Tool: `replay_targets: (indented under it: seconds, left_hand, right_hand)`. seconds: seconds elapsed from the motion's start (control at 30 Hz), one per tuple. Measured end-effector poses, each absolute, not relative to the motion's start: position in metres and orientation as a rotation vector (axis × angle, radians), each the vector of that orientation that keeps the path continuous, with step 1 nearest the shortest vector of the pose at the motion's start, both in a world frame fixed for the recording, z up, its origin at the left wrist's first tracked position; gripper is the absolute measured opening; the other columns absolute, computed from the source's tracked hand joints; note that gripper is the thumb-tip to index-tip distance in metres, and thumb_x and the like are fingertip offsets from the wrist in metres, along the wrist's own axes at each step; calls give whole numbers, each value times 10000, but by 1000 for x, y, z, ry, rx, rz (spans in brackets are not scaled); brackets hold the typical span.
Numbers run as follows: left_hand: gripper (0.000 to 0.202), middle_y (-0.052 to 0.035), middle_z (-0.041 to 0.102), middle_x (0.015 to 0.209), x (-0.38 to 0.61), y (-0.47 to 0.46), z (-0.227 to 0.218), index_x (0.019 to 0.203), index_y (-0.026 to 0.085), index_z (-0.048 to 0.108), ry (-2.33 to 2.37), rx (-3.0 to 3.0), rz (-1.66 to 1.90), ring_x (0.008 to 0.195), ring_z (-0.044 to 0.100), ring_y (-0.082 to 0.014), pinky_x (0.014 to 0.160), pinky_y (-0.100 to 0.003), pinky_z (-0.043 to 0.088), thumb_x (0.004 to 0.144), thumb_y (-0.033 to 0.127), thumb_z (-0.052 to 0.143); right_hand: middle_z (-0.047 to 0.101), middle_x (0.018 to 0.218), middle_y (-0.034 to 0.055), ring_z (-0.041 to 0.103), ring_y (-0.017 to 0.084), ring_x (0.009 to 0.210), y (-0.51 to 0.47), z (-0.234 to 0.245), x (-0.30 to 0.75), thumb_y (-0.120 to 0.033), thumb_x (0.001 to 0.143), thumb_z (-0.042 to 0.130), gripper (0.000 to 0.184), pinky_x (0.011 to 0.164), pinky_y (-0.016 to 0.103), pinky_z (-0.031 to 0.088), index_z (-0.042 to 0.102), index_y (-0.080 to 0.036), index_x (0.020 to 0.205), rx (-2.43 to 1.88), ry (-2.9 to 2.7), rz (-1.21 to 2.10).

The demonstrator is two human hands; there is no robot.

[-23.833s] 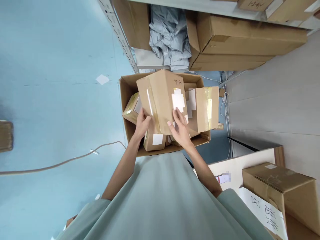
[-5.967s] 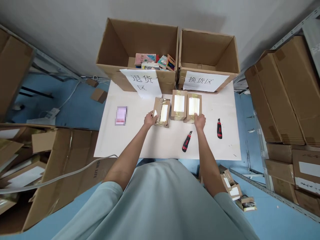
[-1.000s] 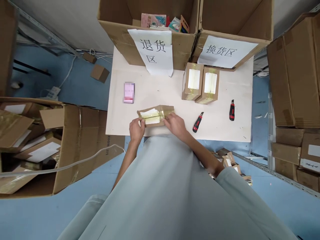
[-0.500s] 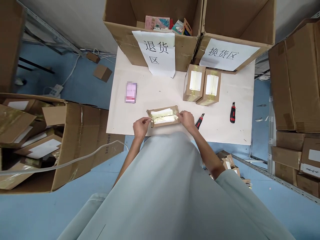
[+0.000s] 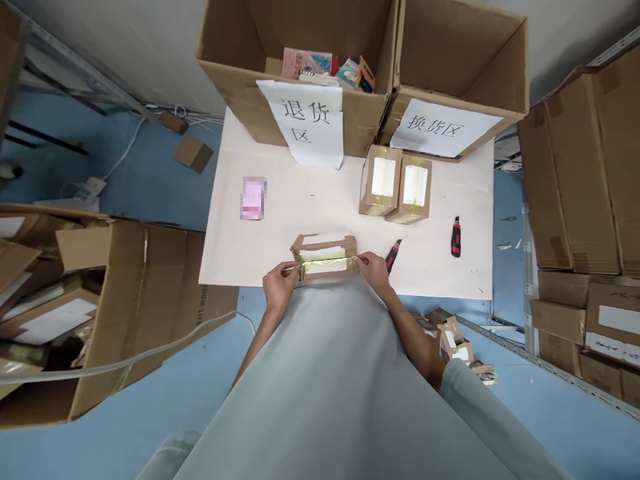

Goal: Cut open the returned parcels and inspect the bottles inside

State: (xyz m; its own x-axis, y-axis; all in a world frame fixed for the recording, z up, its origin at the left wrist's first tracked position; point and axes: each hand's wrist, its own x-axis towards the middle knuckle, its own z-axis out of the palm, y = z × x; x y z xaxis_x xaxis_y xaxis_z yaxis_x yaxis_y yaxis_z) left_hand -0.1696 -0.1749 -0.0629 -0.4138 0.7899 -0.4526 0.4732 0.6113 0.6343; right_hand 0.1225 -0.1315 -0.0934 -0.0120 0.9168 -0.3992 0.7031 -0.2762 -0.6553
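At the table's near edge lies a small cardboard box with white label paper and shiny tape across its top. Its top is split lengthwise, and the two flaps stand apart along the slit. My left hand pinches the left end of the near flap between thumb and fingers. At the other end, my right hand grips that flap's right corner in the same way. The box's inside is too narrow and dark to make out. Just right of my right hand rests a red and black utility knife.
Another utility knife lies farther right. Two taped boxes stand before two big open cartons with paper signs; the left carton holds small packages. A blurred pink item is at left. A carton of boxes stands left of the table.
The small box's flaps have come farther apart, and the slit along its top has widened. Both hands keep their hold at its ends. The whole view has shifted slightly.
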Motion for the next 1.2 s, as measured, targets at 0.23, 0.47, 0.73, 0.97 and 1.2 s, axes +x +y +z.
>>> replay_targets:
  seconds: [0.23,0.47,0.73,0.97,1.2]
  left_hand:
    - [347,-164,767,1373,-167,-116,-66,1276,214,782,2145,1323,657,1343,712,-360,1211,-533,564,961,301,665]
    - [461,-181,688,1543,-79,-9,-74,1466,204,683,1678,1639,759,1510,628,-348,1339,-543,466,1019,316,669]
    - [659,-214,704,1593,-14,72,-98,1698,133,545,1479,1337,444,1314,794,-306,1162,-401,593,1078,314,673]
    - [627,-115,801,1471,0,82,-114,1719,229,553,1453,1372,384,1079,863,-264,1045,-382,645,1094,269,582]
    - [642,-84,864,1316,27,112,-99,1611,269,680,1455,1470,416,1342,780,-336,1125,-429,610,971,226,681]
  right_hand:
    - [855,1064,100,799,284,1022,-79,-79,130,-465,1126,632,324,962,358,576,847,-256,1004,-2024,-1804,1036]
    - [584,1641,274,527,430,1545,-18,-74,220,-624,1019,688,790,1255,537,488,604,-128,1628,-2276,-1190,435]
    - [561,1716,291,556,434,1603,-1,-95,238,-767,972,660,1117,1274,494,488,346,-84,1800,-2308,-1026,837]
    - [759,1478,256,750,400,1354,8,-95,247,-823,918,677,1140,1078,427,620,430,-88,1753,-2280,-1014,748]
    - [654,1606,336,656,432,1505,29,-85,263,-720,935,687,1086,1207,474,559,441,0,1710,-2375,-949,714]
